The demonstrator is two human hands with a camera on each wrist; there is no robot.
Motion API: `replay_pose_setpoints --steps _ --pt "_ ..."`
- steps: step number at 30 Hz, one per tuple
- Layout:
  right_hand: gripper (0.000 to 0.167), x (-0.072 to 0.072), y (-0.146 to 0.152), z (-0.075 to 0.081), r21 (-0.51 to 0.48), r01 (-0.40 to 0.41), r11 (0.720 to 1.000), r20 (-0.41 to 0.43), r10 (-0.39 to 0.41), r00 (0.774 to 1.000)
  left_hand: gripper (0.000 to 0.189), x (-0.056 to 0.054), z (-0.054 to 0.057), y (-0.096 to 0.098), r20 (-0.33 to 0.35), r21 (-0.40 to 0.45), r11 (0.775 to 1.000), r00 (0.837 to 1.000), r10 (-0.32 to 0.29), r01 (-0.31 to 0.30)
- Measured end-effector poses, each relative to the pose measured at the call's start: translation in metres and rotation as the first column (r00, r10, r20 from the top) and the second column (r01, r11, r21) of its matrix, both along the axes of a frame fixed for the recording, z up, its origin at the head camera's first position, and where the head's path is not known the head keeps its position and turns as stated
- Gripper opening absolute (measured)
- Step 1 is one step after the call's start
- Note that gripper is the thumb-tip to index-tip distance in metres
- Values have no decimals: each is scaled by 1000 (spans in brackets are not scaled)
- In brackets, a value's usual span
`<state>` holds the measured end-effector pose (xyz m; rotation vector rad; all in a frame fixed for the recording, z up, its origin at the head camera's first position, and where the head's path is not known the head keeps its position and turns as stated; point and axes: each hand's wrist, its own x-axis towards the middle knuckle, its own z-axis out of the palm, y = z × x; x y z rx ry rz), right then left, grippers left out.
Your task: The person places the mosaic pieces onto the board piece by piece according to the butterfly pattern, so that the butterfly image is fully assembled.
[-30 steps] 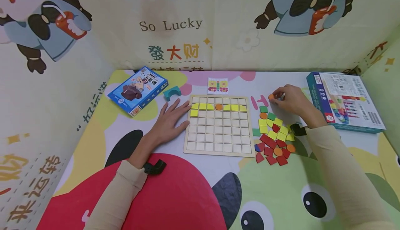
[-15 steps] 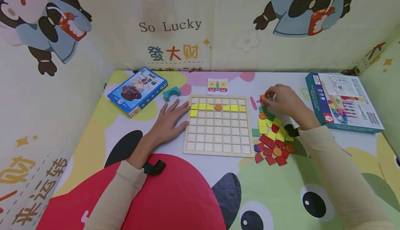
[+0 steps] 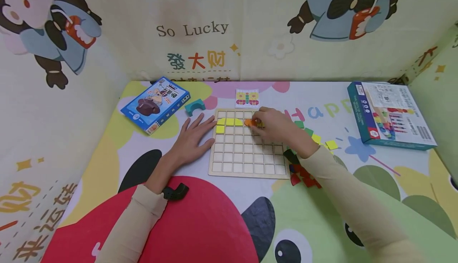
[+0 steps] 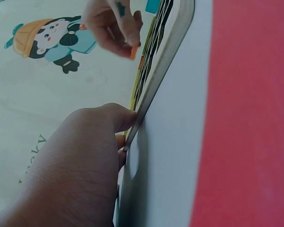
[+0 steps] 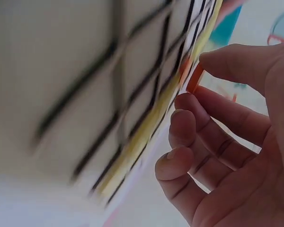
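Observation:
Thumb and index finger of my right hand (image 3: 274,127) pinch an orange round tile (image 5: 195,78) over the upper part of the wooden grid board (image 3: 248,176). Just left of those fingertips, another orange disc (image 3: 247,122) lies in a cell of the second row. Yellow tiles (image 3: 229,122) fill cells left of it, with one more below at the left edge; those on the right are mostly covered by my hand. My left hand (image 3: 191,139) lies with fingers spread, its fingertips and thumb at the board's left edge.
A small butterfly pattern card (image 3: 247,98) lies behind the board. Loose red tiles (image 3: 304,175) and green tiles (image 3: 299,124) lie to the right, partly under my right forearm. A teal arch piece (image 3: 195,106), a blue box (image 3: 155,105) and a larger box (image 3: 393,114) stand around.
My right hand has carried the orange round tile leftward from beyond the loose tiles to the board's second row. My left hand has stayed at the board's edge.

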<state>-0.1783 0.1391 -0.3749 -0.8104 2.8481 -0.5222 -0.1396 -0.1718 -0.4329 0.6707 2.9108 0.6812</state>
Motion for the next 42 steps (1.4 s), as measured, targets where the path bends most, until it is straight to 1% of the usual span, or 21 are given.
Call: replay_pose_setpoints --steps 4,7,14,20,26,33,42 --pt "29 4 -27 -1 2 -56 998 2 56 998 68 0 -1 -1 0 1 1000 1000 0 0" --pt "28 5 -42 -1 4 -81 997 0 81 997 68 0 -1 -1 1 4 1000 1000 -1 1" --pt "29 2 -62 -7 27 -106 994 17 106 994 69 -1 0 -1 4 11 1000 1000 -4 4" --pt "31 3 -66 -9 43 -109 993 36 107 994 68 -1 0 -1 9 16 1000 1000 -9 9" --pt "30 3 -64 -9 11 -93 996 44 92 995 68 0 0 -1 9 14 1000 1000 -7 7" --pt "29 0 -64 -11 -29 -98 995 43 99 994 68 -1 0 -1 6 13 1000 1000 -4 4" --pt "26 3 -61 -9 -39 -102 994 69 104 992 68 0 0 -1 1 16 1000 1000 -4 4"
